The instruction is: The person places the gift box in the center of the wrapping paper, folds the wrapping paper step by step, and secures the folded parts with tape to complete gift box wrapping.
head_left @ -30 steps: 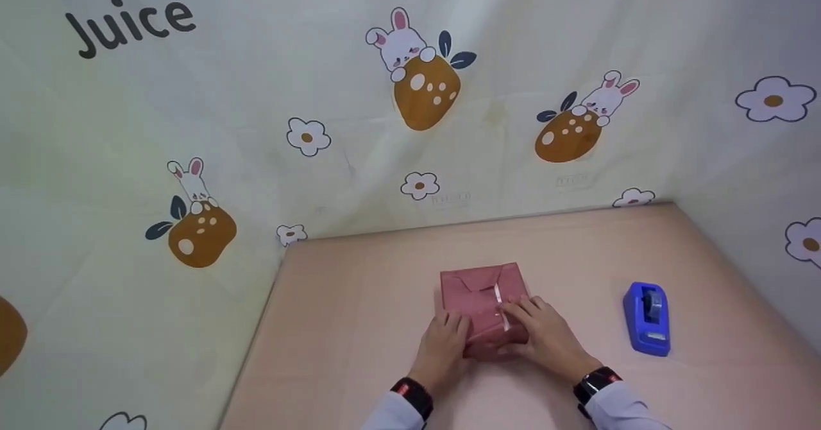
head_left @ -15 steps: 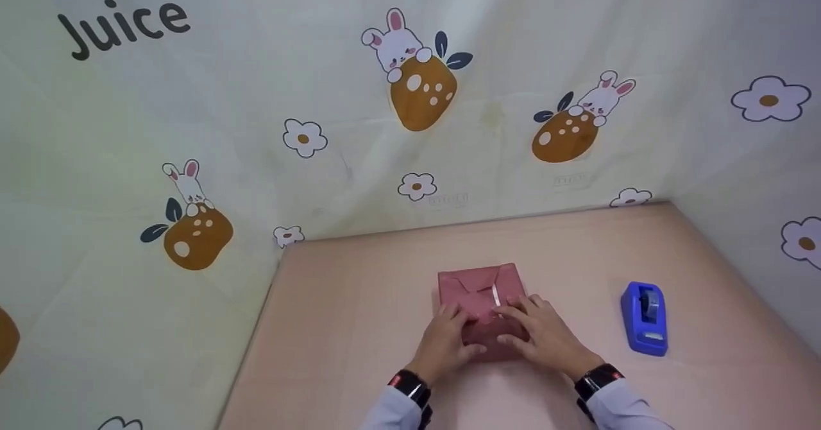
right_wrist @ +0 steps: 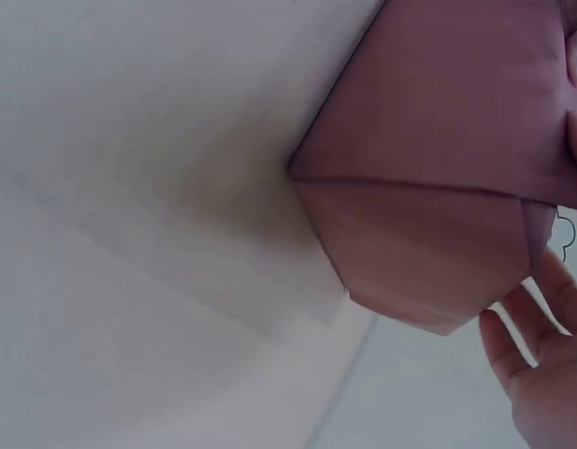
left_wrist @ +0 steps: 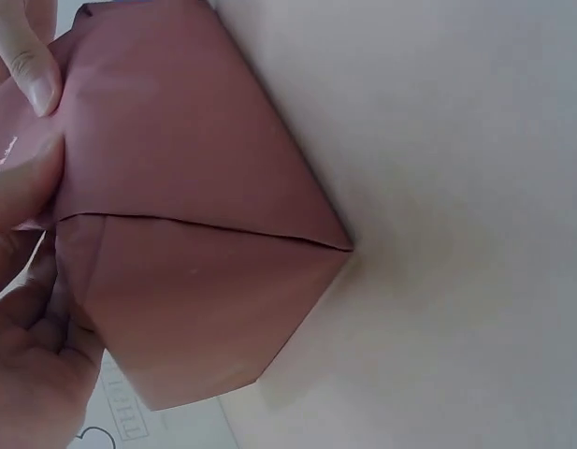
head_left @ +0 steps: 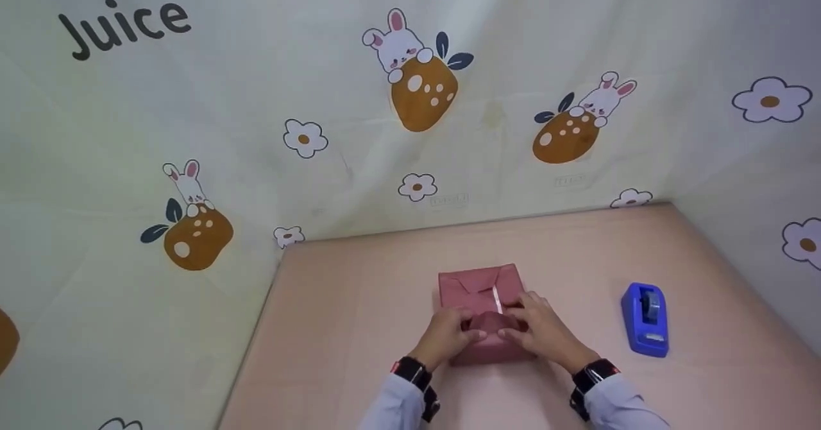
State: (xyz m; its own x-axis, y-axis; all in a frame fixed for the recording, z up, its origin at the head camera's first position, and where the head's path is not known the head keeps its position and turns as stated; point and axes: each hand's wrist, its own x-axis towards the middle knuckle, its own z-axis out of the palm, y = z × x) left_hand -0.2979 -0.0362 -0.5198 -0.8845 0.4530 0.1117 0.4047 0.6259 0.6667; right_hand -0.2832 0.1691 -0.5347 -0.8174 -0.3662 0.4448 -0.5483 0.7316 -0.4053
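A box wrapped in dusty-red paper sits on the table in the head view. Its near paper flap stands folded up between both hands. My left hand pinches the flap's left side between thumb and fingers; the right hand does the same on the right side. A whitish strip runs along the top of the box. In the left wrist view the left thumb presses on the paper. The right wrist view has the right hand's fingers behind the package.
A blue tape dispenser with a roll of clear tape stands to the right of the box. The pinkish table meets printed cloth walls at its back and sides.
The near flap, earlier lying over the top under the fingers, is now lifted and folded up. Both thumbs have come onto its near side. The dispenser stays put.
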